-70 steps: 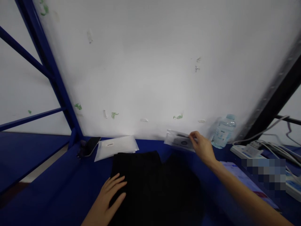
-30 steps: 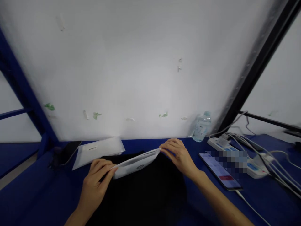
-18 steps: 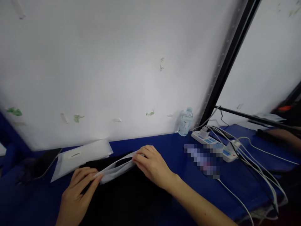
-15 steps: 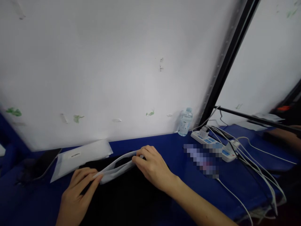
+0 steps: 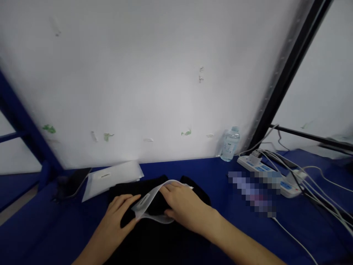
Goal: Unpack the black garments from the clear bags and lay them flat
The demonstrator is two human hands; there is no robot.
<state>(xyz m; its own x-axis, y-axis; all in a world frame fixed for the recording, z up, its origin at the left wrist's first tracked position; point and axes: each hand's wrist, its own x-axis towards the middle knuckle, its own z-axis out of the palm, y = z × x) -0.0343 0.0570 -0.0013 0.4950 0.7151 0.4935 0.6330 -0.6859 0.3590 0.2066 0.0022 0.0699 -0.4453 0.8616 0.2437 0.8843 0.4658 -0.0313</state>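
Note:
A translucent white plastic bag [image 5: 147, 208] with a small label lies over black cloth [image 5: 129, 186], its mouth gaping. My left hand [image 5: 117, 215] is at the bag's left corner. Its thumb touches the corner, and the index finger is stretched out, apart from the thumb. The fingers of my right hand [image 5: 183, 204] reach into the mouth and lie along the far wall; the thumb is spread away near the front edge. Some right fingertips are hidden. Much of the bag's lower part cannot be told from the dark cloth.
Flat white bags [image 5: 113, 178] lie at the back left beside a dark phone-like object [image 5: 75, 182]. A water bottle [image 5: 230, 144] stands against the white wall. To the right are a power strip [image 5: 286, 189], several cables and a blurred-out object [image 5: 252, 193] on the blue table [image 5: 217, 184].
The bag's mouth has opened wider. My left fingers have spread from their pinch on the corner, and my right fingers have moved into the mouth. The view has shifted left.

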